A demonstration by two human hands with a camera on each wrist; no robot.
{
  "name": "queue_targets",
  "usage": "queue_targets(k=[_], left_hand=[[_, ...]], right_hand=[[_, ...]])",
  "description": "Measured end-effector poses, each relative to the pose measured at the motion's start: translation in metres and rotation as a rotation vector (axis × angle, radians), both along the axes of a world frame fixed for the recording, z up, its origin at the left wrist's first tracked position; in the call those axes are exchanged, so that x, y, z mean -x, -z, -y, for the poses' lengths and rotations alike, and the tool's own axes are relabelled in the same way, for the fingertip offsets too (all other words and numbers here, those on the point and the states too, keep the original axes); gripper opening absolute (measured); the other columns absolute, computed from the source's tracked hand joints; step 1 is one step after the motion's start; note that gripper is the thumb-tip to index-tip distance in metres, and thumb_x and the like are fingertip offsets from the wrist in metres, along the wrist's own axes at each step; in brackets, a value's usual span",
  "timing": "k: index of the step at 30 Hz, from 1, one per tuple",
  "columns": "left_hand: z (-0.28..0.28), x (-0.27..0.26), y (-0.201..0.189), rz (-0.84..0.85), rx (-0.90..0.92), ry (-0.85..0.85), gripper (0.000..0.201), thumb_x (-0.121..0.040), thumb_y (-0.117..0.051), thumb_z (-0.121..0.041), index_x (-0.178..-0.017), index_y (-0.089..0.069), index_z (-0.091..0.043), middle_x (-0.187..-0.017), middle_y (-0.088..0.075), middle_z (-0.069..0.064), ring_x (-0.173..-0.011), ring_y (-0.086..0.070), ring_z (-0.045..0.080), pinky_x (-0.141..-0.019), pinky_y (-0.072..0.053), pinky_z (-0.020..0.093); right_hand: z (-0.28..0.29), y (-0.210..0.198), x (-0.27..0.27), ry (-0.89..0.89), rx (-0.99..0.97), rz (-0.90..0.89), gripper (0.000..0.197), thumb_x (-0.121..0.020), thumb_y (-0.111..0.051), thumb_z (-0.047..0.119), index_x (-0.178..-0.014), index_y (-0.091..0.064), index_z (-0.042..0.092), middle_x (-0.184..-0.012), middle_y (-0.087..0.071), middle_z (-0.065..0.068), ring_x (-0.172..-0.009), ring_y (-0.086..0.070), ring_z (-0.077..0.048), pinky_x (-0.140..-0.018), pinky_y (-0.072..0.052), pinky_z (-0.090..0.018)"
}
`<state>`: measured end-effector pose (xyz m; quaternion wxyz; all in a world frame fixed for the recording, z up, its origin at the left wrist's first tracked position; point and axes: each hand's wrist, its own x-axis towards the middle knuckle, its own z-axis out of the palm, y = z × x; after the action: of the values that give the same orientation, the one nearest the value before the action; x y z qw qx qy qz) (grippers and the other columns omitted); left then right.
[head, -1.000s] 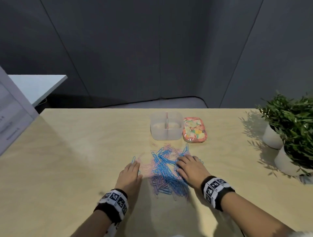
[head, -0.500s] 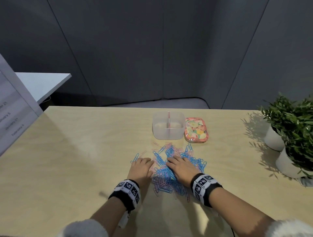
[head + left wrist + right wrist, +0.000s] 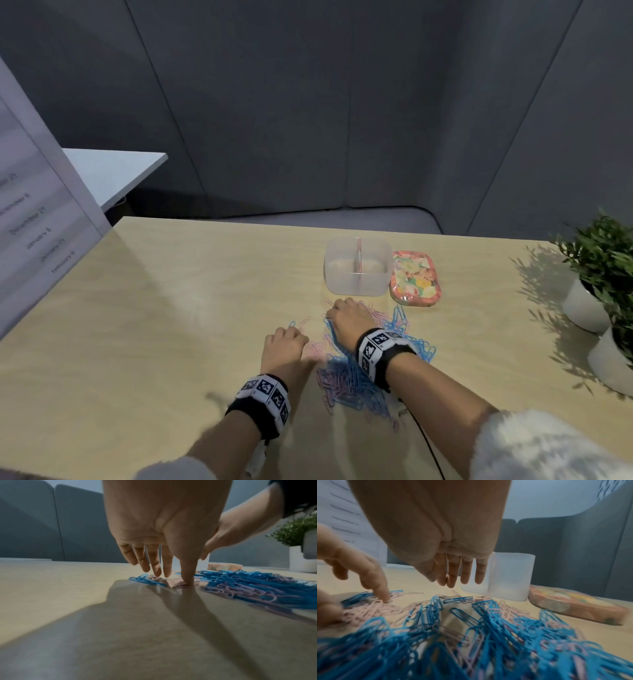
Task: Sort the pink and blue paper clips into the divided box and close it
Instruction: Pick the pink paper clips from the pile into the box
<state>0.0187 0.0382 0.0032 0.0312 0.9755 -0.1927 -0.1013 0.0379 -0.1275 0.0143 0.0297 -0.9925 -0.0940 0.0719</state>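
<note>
A mixed pile of pink and blue paper clips (image 3: 356, 380) lies on the wooden table (image 3: 171, 325), spread out in the right wrist view (image 3: 488, 635). Beyond it stands the open translucent divided box (image 3: 358, 267), with its floral lid (image 3: 415, 278) flat to its right. My left hand (image 3: 286, 337) is at the pile's left edge. Its fingers point straight down and the thumb (image 3: 187, 582) presses on pink clips, beside a lone blue clip (image 3: 145, 580). My right hand (image 3: 342, 311) hovers over the pile's far side, fingers (image 3: 464, 574) straight and holding nothing, just short of the box (image 3: 508, 577).
Two white pots with green plants (image 3: 603, 274) stand at the table's right edge. A white board with printed dates (image 3: 30, 222) leans at the far left. A grey upholstered screen rises behind the table. The lid (image 3: 573, 607) lies close to the clips on the right.
The right hand has slid forward over the pile towards the box. The left hand has stayed at the pile's left edge, fingers on pink clips.
</note>
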Motion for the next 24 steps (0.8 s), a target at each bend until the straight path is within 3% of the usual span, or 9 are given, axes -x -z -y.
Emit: queue_targets(k=[2,6,11,13,16,19,24], left_hand=[[-0.002,-0.003,0.001,0.006,-0.019,0.022,0.052,-0.086,-0.044,-0.058,-0.122,-0.053,-0.021,-0.131,-0.049,0.000,-0.123,-0.040,0.023,-0.098,-0.029,0.035],[-0.001,-0.004,0.004,0.004,0.051,0.028,0.045,-0.084,-0.045,-0.047,-0.118,-0.054,-0.020,-0.126,-0.051,0.000,-0.119,-0.042,0.024,-0.096,-0.030,0.033],[0.006,-0.013,0.003,0.013,0.045,0.039,0.023,-0.090,-0.050,-0.033,-0.105,-0.058,-0.018,-0.114,-0.056,0.004,-0.109,-0.049,0.025,-0.093,-0.033,0.034],[0.007,-0.019,0.004,0.002,0.017,0.058,0.022,-0.092,-0.047,-0.031,-0.106,-0.058,-0.017,-0.114,-0.058,0.005,-0.109,-0.051,0.025,-0.092,-0.034,0.035],[0.004,-0.024,0.007,-0.005,0.009,0.069,0.025,-0.092,-0.046,-0.031,-0.108,-0.058,-0.016,-0.116,-0.056,0.005,-0.111,-0.049,0.026,-0.091,-0.034,0.036],[0.003,-0.024,0.007,-0.005,0.035,0.077,0.025,-0.092,-0.048,-0.031,-0.108,-0.059,-0.014,-0.117,-0.053,0.006,-0.109,-0.048,0.027,-0.090,-0.038,0.037],[-0.004,-0.022,0.007,-0.013,0.118,0.076,0.024,-0.091,-0.052,-0.031,-0.104,-0.061,-0.012,-0.115,-0.055,0.008,-0.105,-0.052,0.029,-0.086,-0.040,0.037]], right_hand=[[-0.005,-0.001,-0.010,0.044,0.013,0.004,0.030,-0.086,-0.048,0.005,-0.112,-0.061,0.012,-0.118,-0.054,-0.009,-0.115,-0.043,-0.029,-0.093,-0.038,-0.040],[-0.008,-0.002,-0.027,0.128,0.017,0.028,0.027,-0.086,-0.044,-0.001,-0.100,-0.065,0.008,-0.110,-0.061,-0.010,-0.110,-0.047,-0.030,-0.088,-0.039,-0.038],[-0.008,0.007,-0.027,0.157,-0.084,-0.062,0.029,-0.085,-0.046,-0.006,-0.104,-0.065,0.005,-0.112,-0.060,-0.014,-0.109,-0.053,-0.033,-0.090,-0.045,-0.039],[-0.007,0.009,-0.022,0.146,-0.113,-0.090,0.023,-0.083,-0.046,-0.006,-0.091,-0.064,0.006,-0.110,-0.061,-0.016,-0.108,-0.054,-0.033,-0.087,-0.045,-0.040],[-0.001,0.009,-0.016,0.180,-0.178,-0.097,0.023,-0.084,-0.044,-0.002,-0.094,-0.064,0.003,-0.107,-0.061,-0.018,-0.104,-0.054,-0.034,-0.081,-0.045,-0.038],[0.005,0.007,-0.010,0.219,-0.213,0.010,0.020,-0.086,-0.045,-0.001,-0.097,-0.061,0.004,-0.104,-0.061,-0.016,-0.098,-0.056,-0.034,-0.077,-0.044,-0.037],[-0.012,0.009,-0.022,0.093,-0.332,-0.040,0.031,-0.089,-0.045,0.001,-0.113,-0.062,0.010,-0.111,-0.058,-0.013,-0.106,-0.055,-0.031,-0.087,-0.046,-0.039]])
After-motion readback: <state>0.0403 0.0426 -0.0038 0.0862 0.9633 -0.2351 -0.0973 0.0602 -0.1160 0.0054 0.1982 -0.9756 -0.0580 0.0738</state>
